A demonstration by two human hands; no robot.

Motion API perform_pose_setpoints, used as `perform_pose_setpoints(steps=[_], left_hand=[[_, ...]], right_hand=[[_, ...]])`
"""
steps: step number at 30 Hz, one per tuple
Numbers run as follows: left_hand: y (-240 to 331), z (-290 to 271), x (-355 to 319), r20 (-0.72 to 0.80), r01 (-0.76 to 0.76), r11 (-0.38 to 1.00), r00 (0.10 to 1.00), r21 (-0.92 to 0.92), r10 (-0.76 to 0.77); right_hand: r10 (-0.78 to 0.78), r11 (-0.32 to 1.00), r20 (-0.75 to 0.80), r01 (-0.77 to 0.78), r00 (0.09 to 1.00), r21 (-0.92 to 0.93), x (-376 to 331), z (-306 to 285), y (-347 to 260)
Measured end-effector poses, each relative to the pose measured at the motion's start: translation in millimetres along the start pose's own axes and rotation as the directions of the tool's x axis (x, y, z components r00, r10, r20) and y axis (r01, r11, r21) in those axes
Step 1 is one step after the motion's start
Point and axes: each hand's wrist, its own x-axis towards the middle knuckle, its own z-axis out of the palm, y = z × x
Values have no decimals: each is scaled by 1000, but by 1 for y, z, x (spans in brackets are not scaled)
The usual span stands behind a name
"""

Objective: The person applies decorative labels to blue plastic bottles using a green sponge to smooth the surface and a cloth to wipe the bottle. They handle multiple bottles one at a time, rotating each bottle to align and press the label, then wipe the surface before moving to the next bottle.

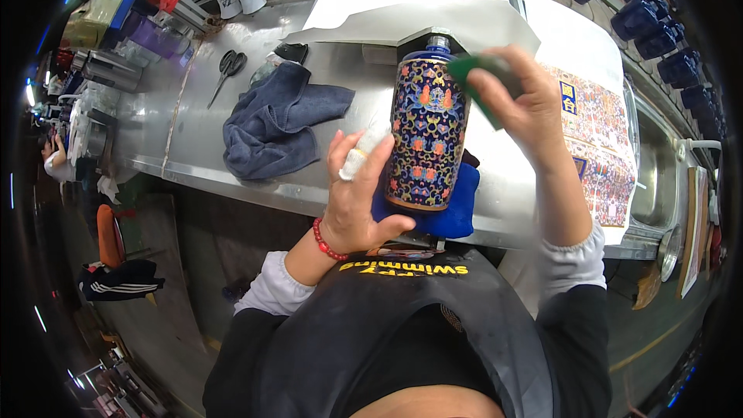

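A tall dark blue bottle (428, 128) with a gold and orange flower pattern stands upright on a bright blue cloth (457, 209) at the metal table's near edge. My left hand (357, 193) grips the bottle's lower left side; one finger is wrapped in white tape and a red bead bracelet sits on the wrist. My right hand (526, 104) presses a green pad (474, 71) against the bottle's upper right shoulder.
A grey-blue towel (275, 120) and black scissors (227, 68) lie on the steel table (193, 139) to the left. Printed decal sheets (600, 135) and white paper lie right and behind. Several dark blue bottles (654, 19) line the far right. A person sits far left.
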Motion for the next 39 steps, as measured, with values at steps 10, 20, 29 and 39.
perform_pose_setpoints(steps=[10,20,29,39], left_hand=[[8,-3,6,79,44,980,995,193,-60],[5,-1,3,82,25,970,996,241,-47],[5,-1,4,157,82,983,982,163,-108],[8,2,6,71,52,972,995,231,-70]], right_hand=[[-140,976,-201,101,970,-192,-1,9,5],[-427,869,-156,357,891,-342,-25,13,18],[-340,921,-286,256,896,-294,-30,12,29],[-233,966,-332,179,914,-185,-32,18,21]])
